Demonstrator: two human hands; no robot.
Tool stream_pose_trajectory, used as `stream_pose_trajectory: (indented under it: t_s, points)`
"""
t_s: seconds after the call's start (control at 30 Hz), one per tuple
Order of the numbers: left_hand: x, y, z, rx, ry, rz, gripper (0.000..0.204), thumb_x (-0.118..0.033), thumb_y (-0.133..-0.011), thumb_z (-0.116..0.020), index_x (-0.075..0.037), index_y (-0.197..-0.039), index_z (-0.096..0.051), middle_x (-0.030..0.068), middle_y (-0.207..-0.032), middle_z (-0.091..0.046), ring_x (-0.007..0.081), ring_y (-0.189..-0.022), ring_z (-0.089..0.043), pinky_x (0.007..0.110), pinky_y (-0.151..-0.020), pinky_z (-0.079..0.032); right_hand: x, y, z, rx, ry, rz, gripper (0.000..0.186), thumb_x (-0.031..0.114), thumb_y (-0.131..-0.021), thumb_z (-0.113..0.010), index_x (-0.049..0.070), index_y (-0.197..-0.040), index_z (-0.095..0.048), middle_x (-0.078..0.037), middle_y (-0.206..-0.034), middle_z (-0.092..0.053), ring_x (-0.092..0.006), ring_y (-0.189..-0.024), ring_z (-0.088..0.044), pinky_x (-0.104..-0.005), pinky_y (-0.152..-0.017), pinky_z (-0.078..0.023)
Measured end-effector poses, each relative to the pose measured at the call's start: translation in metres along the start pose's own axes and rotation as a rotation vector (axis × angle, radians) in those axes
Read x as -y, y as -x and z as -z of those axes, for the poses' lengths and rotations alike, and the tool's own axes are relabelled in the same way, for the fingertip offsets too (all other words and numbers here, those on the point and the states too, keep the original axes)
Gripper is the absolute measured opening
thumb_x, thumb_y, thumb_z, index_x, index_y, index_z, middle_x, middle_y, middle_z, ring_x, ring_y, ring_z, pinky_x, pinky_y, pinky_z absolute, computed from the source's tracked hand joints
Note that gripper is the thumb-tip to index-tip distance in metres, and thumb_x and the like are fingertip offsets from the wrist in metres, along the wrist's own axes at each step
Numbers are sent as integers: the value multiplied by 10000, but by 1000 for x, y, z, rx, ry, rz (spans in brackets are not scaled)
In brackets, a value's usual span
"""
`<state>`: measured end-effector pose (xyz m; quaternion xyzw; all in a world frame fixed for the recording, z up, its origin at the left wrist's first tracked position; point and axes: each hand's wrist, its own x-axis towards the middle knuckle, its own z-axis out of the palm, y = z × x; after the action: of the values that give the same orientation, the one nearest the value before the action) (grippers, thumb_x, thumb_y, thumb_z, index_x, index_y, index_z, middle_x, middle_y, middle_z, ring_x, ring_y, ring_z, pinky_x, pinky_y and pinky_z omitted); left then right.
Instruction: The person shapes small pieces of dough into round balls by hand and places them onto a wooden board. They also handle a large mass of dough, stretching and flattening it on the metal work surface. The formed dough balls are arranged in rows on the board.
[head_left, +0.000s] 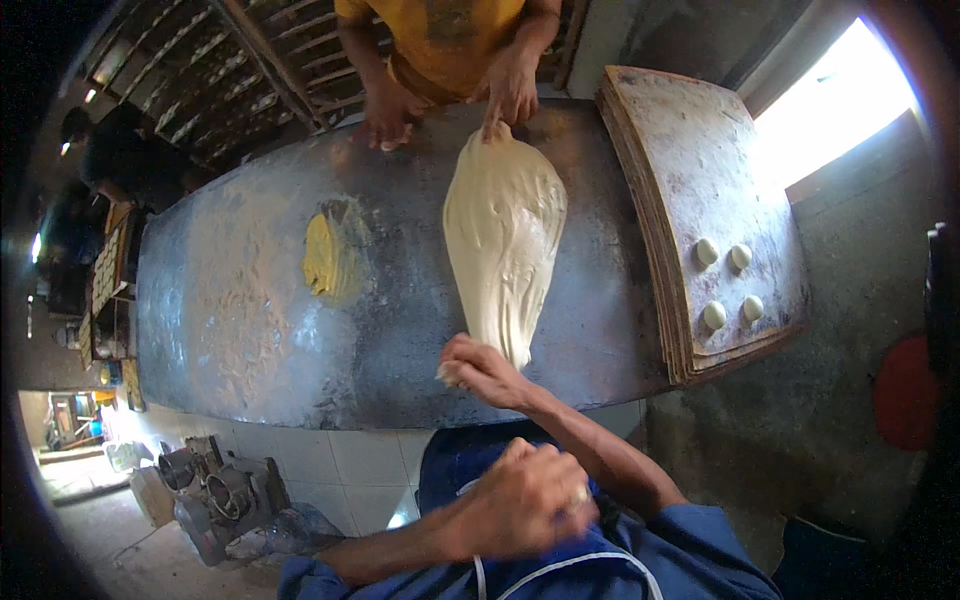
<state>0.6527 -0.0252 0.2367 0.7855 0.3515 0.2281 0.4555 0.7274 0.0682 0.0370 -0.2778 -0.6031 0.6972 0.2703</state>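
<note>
A large mass of pale, glossy dough (505, 220) lies stretched along the dark metal-topped table (390, 350), wide at the far part and narrow toward me. At its near end my right hand (483, 372) is curled closed, with a bit of pale dough showing by its fingers. My left hand (525, 497) is closed in front of my body, above the blue apron, crossed beneath my right forearm. A small pale lump shows at its finger edge, blurred by motion. Across the table, another person's hand (510, 92) touches the dough's far tip.
A yellow smear of soft fat or paste (320, 258) sits left of the dough, beside floury patches. On the right, stacked boards (700, 140) carry several small dough balls (714, 315). A machine (225, 500) stands on the floor at lower left; another person (130, 150) is farther back.
</note>
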Motion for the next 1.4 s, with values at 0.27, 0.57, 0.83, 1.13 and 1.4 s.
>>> stream_pose_trajectory:
  t_s: [0.27, 0.57, 0.83, 1.13, 1.4]
  points:
    - [252, 118, -23, -506, -692, 285, 345, -228, -980, -630, -67, -1225, -449, 109, -1082, -563, 288, -1009, -511, 605, -1044, -317, -12, 155, 123, -476, 1297, -51, 325, 284, -867, -710, 61, -1095, -645, -194, -1085, -531, -362, -1028, -492, -505, -896, -385]
    - [269, 77, -58, -835, -477, 287, 320, -175, -978, -679, -44, -1130, -429, 159, -1073, -490, 310, -967, -516, 468, -872, -423, -63, 122, 89, -369, 1217, 22, 253, 160, -904, -623, 22, -1100, -541, -217, -1044, -526, -375, -981, -505, -522, -814, -404]
    - [287, 21, -48, -964, -470, 449, 349, -91, -920, -734, -51, -1129, -457, 155, -1006, -546, 340, -928, -573, 472, -845, -477, -43, 79, 91, -635, 1253, 100, 407, 235, -858, -745, -31, -1096, -549, -236, -1050, -515, -435, -1001, -503, -558, -856, -439]
    - [274, 4, -22, -1012, -323, 493, 334, -101, -903, -746, -45, -1018, -437, 134, -915, -509, 320, -836, -536, 465, -768, -444, -25, 68, 99, -609, 1270, 98, 383, 244, -820, -787, 23, -1038, -563, -143, -964, -574, -378, -924, -559, -548, -831, -456]
    - [279, 18, 4, -1105, -242, 581, 245, -51, -917, -677, -58, -986, -442, 140, -888, -515, 334, -799, -549, 514, -778, -452, -13, 52, 149, -628, 1140, 21, 394, 192, -749, -819, 41, -937, -508, -159, -881, -525, -398, -932, -523, -530, -827, -452]
